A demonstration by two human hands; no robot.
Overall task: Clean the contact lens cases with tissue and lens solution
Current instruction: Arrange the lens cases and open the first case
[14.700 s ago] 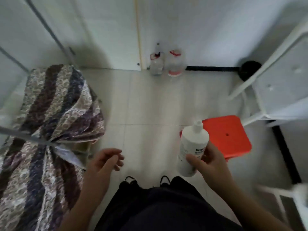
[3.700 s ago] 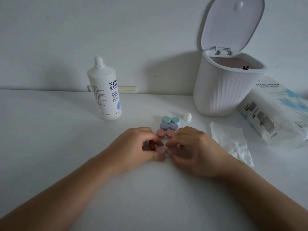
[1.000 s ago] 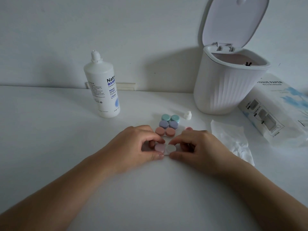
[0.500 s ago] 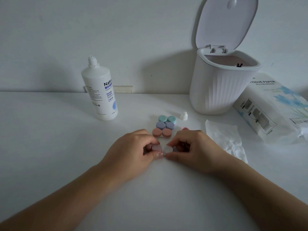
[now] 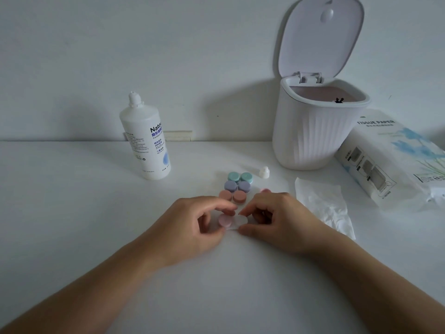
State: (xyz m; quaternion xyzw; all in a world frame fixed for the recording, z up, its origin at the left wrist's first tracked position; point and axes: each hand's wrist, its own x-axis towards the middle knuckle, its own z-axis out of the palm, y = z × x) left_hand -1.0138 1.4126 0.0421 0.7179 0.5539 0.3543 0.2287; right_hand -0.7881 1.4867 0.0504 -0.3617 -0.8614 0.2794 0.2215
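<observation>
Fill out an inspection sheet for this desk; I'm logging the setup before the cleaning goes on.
Surface: white table, against a white wall.
Job's things: pink lens case in front, its left cap on, its right well uncapped; teal case, purple case and salmon case in a column behind it, all capped; solution bottle upright, uncapped; its small cap near the teal case; loose tissue at right.
Clutter: a loose pink cap behind the right hand.
Grippers: left hand pinches the pink case's capped side; right hand pinches its open side.
Cables: nothing seen.
Surroundings: ribbed white bin, lid raised; tissue paper pack lying at far right.
</observation>
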